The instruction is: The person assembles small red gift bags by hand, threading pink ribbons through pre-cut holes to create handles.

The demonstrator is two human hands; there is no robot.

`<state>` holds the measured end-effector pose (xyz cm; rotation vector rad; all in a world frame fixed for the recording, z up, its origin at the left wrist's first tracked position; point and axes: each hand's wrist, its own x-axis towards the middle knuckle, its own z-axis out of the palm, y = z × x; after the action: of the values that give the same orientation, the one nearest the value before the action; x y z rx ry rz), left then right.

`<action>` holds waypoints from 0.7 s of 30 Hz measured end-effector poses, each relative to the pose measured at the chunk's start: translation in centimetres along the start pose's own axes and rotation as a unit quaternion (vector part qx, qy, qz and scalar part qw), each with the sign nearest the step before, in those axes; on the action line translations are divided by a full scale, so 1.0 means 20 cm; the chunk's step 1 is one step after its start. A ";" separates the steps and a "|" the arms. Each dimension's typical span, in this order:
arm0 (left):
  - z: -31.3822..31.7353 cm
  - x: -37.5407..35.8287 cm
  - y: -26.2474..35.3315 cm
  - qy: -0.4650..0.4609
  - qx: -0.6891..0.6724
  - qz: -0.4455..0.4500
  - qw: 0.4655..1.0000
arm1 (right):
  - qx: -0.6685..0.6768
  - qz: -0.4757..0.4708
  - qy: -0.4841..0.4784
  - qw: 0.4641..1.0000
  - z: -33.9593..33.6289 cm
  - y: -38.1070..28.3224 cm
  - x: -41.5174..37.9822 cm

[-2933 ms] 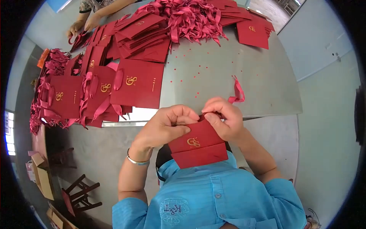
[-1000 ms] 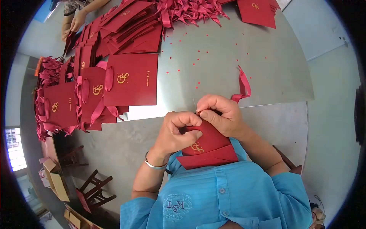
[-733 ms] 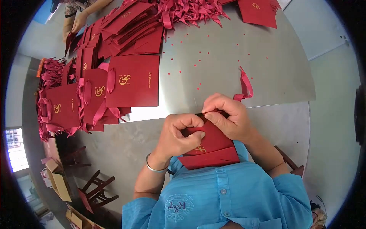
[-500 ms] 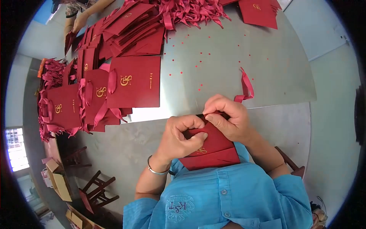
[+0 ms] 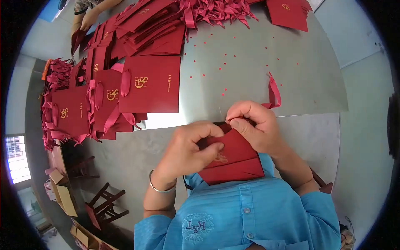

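Observation:
A dark red paper gift bag (image 5: 239, 152) with gold lettering rests against the front of the blue shirt, below the table edge. My left hand (image 5: 196, 146), with a bracelet at its wrist, grips the bag's left side near the mouth; the thumb lies outside and the fingertips reach into the opening. At the upper edge, the thumb and bent fingers of my right hand (image 5: 254, 125) pinch the bag's rim. Whether a ribbon end is also between those fingers is hidden. A loose pink-red ribbon (image 5: 275, 93) lies on the table just beyond my right hand.
Finished-looking red bags with ribbon handles (image 5: 152, 83) lie at the table's left. Behind them are stacked flat bags (image 5: 150, 31) and a ribbon heap (image 5: 216, 12). Small red dots dot the metal tabletop (image 5: 308, 79). Another person's hand (image 5: 89, 18) holds a bag at far left; a stool (image 5: 106, 206) stands below.
My left thumb and fingers have shifted slightly on the bag, with the hand turned flatter. The right hand keeps its pinch at the rim. The view has moved a little.

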<state>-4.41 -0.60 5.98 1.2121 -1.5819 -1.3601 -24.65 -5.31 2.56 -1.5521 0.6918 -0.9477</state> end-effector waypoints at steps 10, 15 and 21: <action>-0.05 0.04 -0.05 -0.106 -0.218 -0.136 0.961 | -0.053 -0.062 0.000 0.997 0.03 0.05 -0.02; -0.05 0.04 -0.10 -0.109 -0.255 -0.126 0.952 | 0.049 -0.022 -0.005 0.999 0.05 0.09 -0.01; -0.01 0.02 -0.10 -0.068 -0.244 -0.120 0.960 | 0.072 0.004 -0.019 0.997 0.06 0.13 -0.01</action>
<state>-3.82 -1.00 4.01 1.0386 -1.1069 -1.8887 -23.52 -5.03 -0.01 -1.4357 0.5888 -0.9395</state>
